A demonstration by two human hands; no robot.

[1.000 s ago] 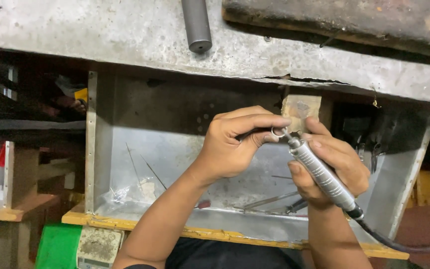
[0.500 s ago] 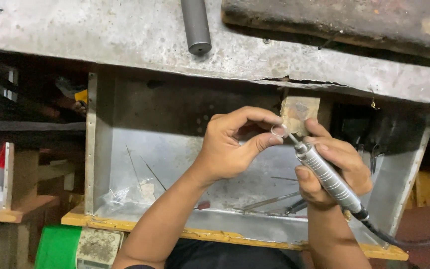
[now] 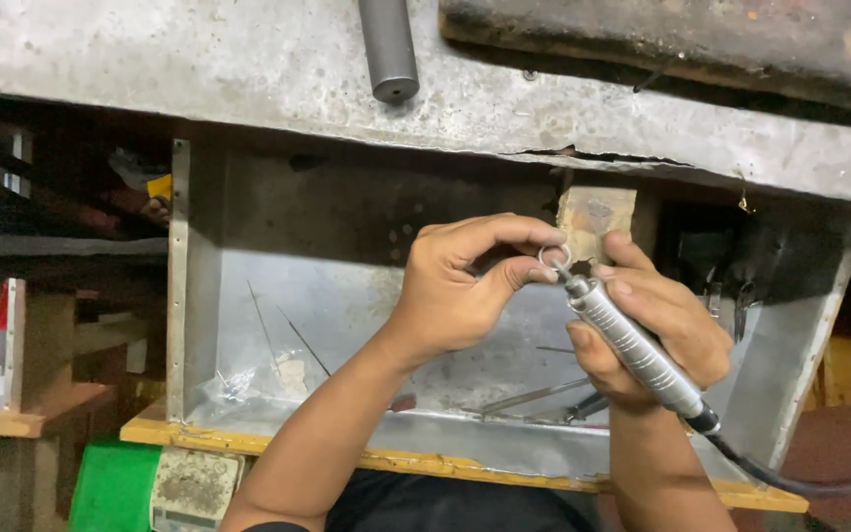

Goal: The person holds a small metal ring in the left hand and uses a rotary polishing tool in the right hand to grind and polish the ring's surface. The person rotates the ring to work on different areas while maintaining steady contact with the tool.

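Observation:
My left hand point(image 3: 465, 281) pinches a small silver ring point(image 3: 555, 258) between thumb and forefinger, held against a worn wooden bench peg point(image 3: 595, 219). My right hand point(image 3: 657, 330) grips a ribbed metal rotary handpiece point(image 3: 632, 345) like a pen. Its tip touches the ring. A black cable point(image 3: 790, 478) runs from the handpiece's rear toward the lower right. Both hands hover above an open metal-lined drawer point(image 3: 347, 296).
A scratched grey workbench top point(image 3: 248, 59) spans the upper view, with a grey metal cylinder point(image 3: 388, 49) on it. Thin rods, files and a clear plastic bag point(image 3: 258, 379) lie in the drawer. Wooden shelves point(image 3: 32, 394) and a green box point(image 3: 110, 488) stand at left.
The hands stay together at the peg. The handpiece has shifted slightly and its tip stays on the ring.

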